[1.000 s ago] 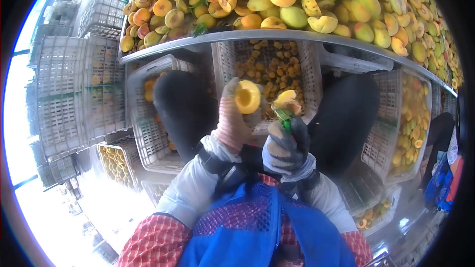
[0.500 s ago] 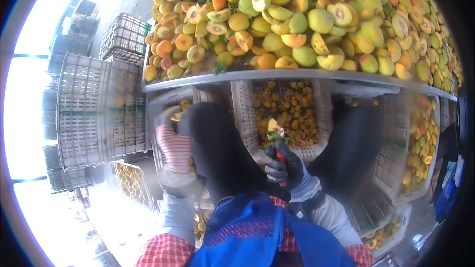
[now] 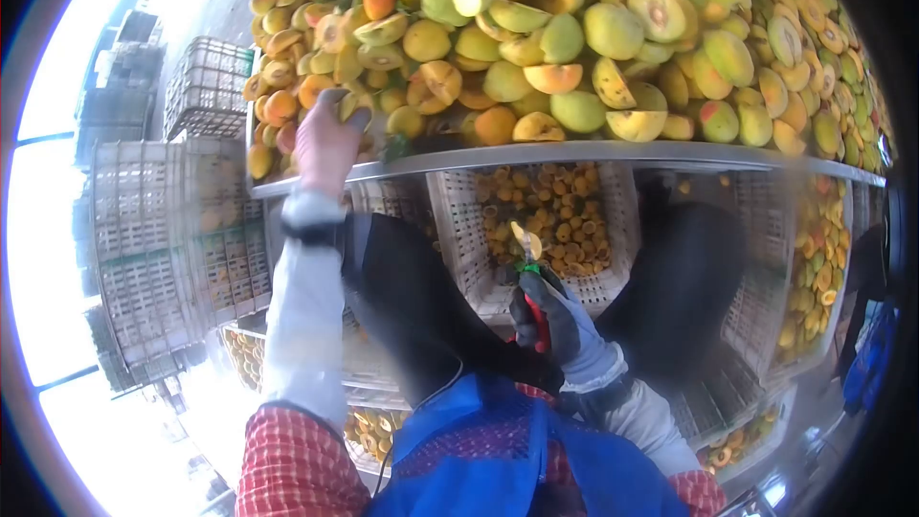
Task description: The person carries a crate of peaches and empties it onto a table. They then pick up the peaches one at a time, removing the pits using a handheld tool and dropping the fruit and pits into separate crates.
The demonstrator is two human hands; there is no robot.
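A big heap of halved yellow-green and orange fruit [image 3: 574, 29] covers a metal table whose rim [image 3: 536, 153] runs across the view. My left hand [image 3: 325, 139], in a pink striped glove, reaches up over the rim and closes on a fruit half at the heap's left edge. My right hand [image 3: 550, 311], in a dark glove, is lower, above my lap. It grips a red-handled tool [image 3: 536, 302] with a green tip, and a small piece of fruit [image 3: 526, 241] sits on the tool's end.
A white slatted crate [image 3: 459, 258] of small orange fruit pieces stands under the table between my dark-clad knees. More crates with fruit sit at right [image 3: 814, 258] and lower left [image 3: 239, 345]. Stacked empty crates [image 3: 163, 230] rise at left. Another person's blue sleeve [image 3: 866, 364] shows at far right.
My left hand has dropped the hollowed fruit half it held a second ago, swung down to the left crate, then risen to the heap. My right hand has sunk slightly with the tool.
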